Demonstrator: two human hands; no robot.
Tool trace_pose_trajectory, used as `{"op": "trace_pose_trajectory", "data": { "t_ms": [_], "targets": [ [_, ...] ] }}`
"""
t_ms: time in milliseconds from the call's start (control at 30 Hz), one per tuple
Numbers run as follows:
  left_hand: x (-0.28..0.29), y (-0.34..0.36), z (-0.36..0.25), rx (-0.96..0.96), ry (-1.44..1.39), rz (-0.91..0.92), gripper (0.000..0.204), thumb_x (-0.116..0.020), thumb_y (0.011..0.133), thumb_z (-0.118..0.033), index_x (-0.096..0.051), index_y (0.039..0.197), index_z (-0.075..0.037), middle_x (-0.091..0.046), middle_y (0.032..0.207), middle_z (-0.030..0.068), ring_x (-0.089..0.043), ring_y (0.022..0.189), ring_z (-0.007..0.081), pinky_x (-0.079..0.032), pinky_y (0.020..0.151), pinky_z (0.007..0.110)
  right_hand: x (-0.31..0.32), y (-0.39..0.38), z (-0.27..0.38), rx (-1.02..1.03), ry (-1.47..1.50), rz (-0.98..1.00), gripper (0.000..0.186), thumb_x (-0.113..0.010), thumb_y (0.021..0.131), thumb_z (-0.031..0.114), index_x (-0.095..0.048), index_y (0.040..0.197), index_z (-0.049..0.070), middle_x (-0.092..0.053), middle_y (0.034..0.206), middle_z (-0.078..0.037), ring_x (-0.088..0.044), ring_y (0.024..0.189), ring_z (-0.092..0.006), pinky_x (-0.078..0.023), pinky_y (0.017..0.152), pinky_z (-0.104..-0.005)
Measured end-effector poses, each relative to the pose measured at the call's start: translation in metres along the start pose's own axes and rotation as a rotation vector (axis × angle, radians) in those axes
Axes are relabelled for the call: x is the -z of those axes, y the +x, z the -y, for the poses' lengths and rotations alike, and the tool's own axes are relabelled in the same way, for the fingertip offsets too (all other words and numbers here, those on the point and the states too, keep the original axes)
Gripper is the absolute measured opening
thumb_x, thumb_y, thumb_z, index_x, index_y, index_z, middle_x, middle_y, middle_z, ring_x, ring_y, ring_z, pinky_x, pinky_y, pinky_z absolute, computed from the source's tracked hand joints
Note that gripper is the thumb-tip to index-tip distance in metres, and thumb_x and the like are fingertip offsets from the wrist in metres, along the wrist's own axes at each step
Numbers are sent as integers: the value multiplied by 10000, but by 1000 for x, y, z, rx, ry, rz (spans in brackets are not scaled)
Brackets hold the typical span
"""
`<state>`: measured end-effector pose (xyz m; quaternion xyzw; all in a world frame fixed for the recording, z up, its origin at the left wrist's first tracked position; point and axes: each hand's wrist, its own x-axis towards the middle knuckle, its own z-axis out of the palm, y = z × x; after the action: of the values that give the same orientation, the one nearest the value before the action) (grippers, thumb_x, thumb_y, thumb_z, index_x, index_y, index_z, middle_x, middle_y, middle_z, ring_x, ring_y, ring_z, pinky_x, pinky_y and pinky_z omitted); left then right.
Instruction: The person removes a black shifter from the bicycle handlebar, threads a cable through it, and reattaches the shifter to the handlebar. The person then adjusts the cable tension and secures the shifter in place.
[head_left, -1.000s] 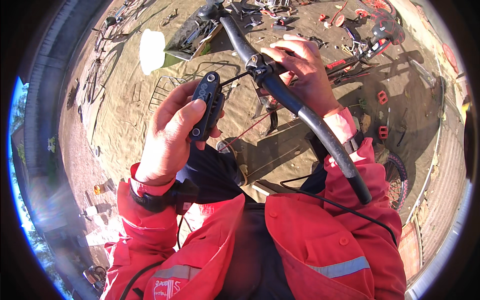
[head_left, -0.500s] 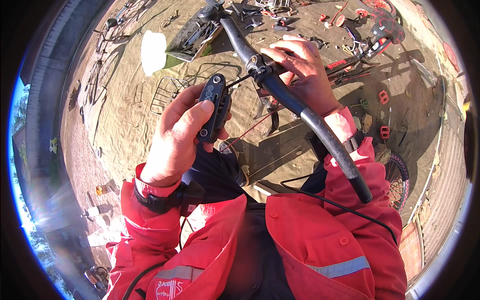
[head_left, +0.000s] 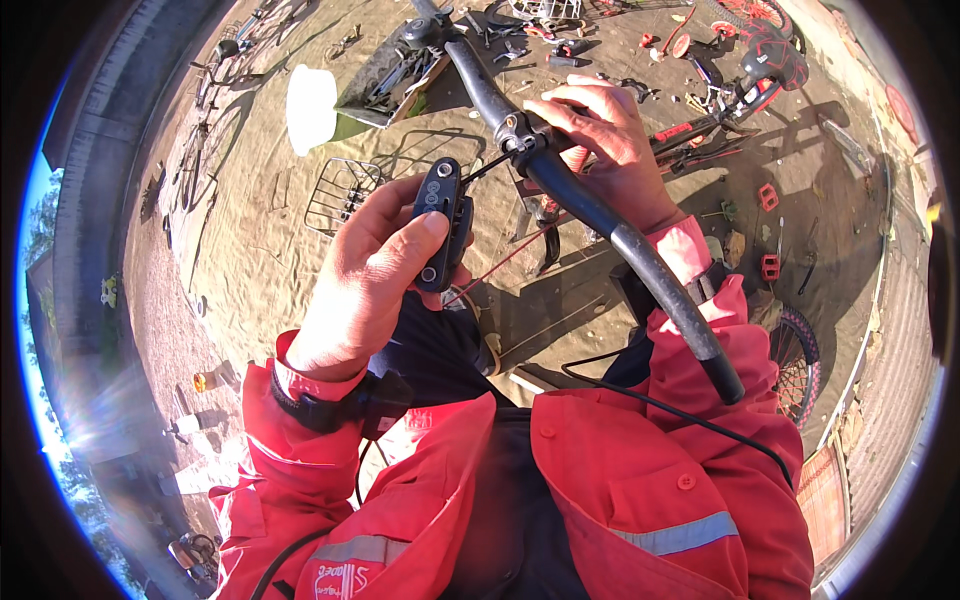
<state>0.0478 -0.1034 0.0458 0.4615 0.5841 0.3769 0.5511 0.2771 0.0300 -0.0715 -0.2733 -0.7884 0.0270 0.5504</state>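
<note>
The left hand grips a black shifter just left of the handlebar, its cable running to the clamp – the right hand curls around the bar there; fitting seems in hand, and next calls for seating the shifter squarely

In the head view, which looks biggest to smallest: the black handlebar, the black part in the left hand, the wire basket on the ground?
1. Black handlebar
2. Wire basket, though it lies farther off
3. Black part in the left hand
</note>
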Motion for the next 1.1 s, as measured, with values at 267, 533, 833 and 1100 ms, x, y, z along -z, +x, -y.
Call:
{"op": "trace_pose_trajectory", "data": {
  "t_ms": [267, 533, 833, 1100],
  "targets": [
    [3, 1, -10, 8, 116, 16, 624, -660, 960, -369, -535, 1407, 47, -705, 1065, 116, -699, 834, 159, -498, 640, 250, 0, -1, 0, -17, -79, 30, 498, -856, 713, 187, -761, 1201, 180, -682, 1158, -53, -619, 1138, -292, -515, 991, -416],
    [5, 6, -9, -143, 259, -8, 605, -756, 938, -152, -503, 1430, 92, -706, 1065, 100, -681, 952, 123, -546, 790, 276, 2, 0, 2, -73, -40, 72, 527, -873, 721, 226, -748, 1232, 192, -694, 1162, -63, -609, 1168, -308, -492, 1015, -427],
    [11, 10, -15, -590, 857, -79, 587, -766, 828, -55, -603, 1392, -79, -665, 1190, 147, -673, 1055, 333, -540, 938, 415, 3, -3, -1, -74, -28, 114, 539, -877, 746, 244, -736, 1265, 213, -690, 1198, -63, -588, 1197, -331, -471, 1041, -442],
    [22, 33, -20, -1146, 1330, -201, 459, -718, 773, -25, -749, 1183, -229, -625, 1097, 88, -623, 1025, 305, -500, 889, 440, 3, -6, -2, -112, -28, 130, 558, -899, 719, 232, -747, 1255, 202, -670, 1160, -74, -586, 1165, -331, -489, 1010, -431]
  ]
}}
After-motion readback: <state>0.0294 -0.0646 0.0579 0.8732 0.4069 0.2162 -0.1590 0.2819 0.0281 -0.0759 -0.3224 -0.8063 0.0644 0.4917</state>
